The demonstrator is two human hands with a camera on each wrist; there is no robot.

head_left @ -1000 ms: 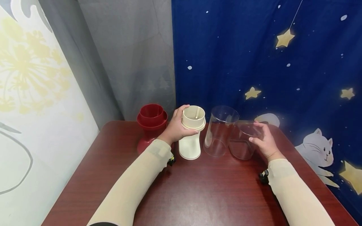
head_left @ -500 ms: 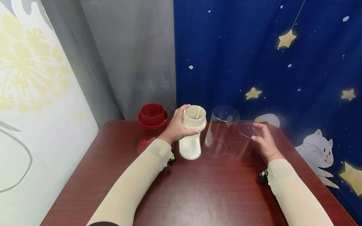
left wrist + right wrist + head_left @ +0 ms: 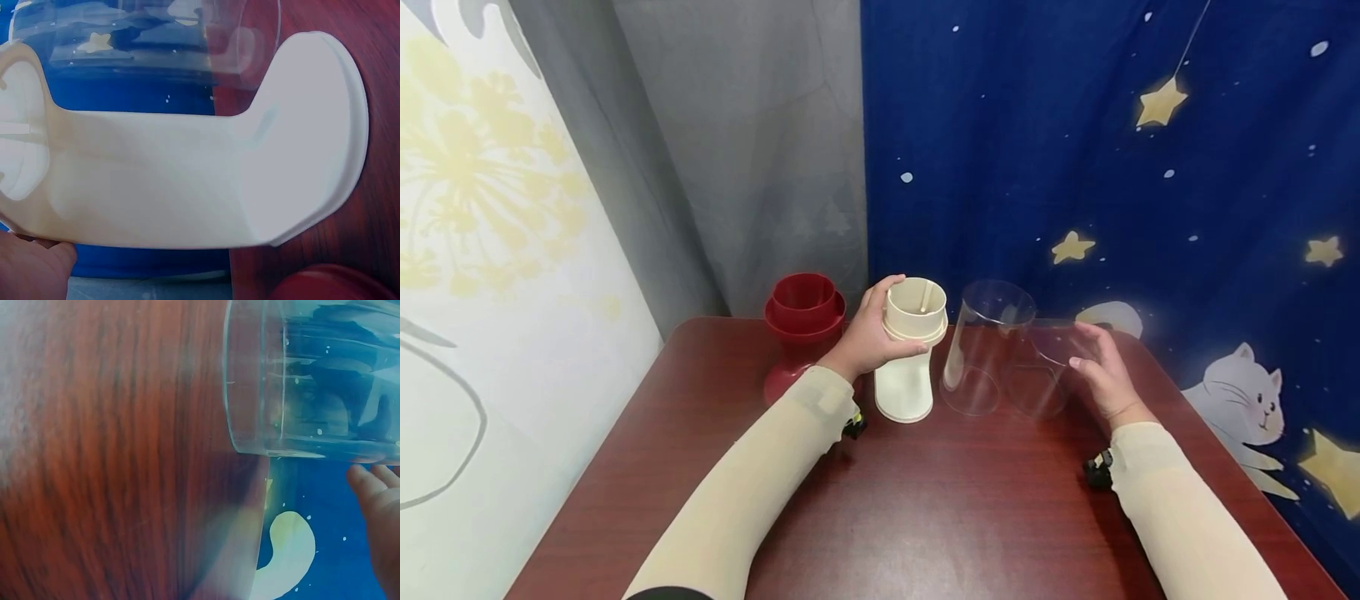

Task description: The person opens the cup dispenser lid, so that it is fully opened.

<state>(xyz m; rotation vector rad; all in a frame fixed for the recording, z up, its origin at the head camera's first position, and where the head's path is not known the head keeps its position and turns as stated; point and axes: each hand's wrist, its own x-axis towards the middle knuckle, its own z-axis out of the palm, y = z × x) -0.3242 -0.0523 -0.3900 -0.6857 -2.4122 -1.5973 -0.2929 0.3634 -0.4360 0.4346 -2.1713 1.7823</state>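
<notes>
In the head view a cream plastic stand [image 3: 904,387] with a round, cup-like top stands upright at the back of the table. My left hand [image 3: 867,337] grips its upper ring from the left, thumb in front. The left wrist view shows the stand's curved body and wide foot. To its right is a tall clear cylinder [image 3: 973,362]. Beside that, a shorter clear cylinder [image 3: 1037,392] stands at the right. My right hand [image 3: 1108,379] is against its right side near the rim. In the right wrist view, fingertips [image 3: 359,475] touch its wall.
A red stand [image 3: 805,321] of similar shape is left of the cream one, partly behind my left hand. All stand near the far edge of the dark red table [image 3: 947,517]. A blue star-patterned curtain [image 3: 1000,150] and a grey one [image 3: 760,150] hang behind.
The shorter clear cylinder has moved slightly back and left. My right thumb has shifted a little to the right and up. My left hand stays on the cream stand.
</notes>
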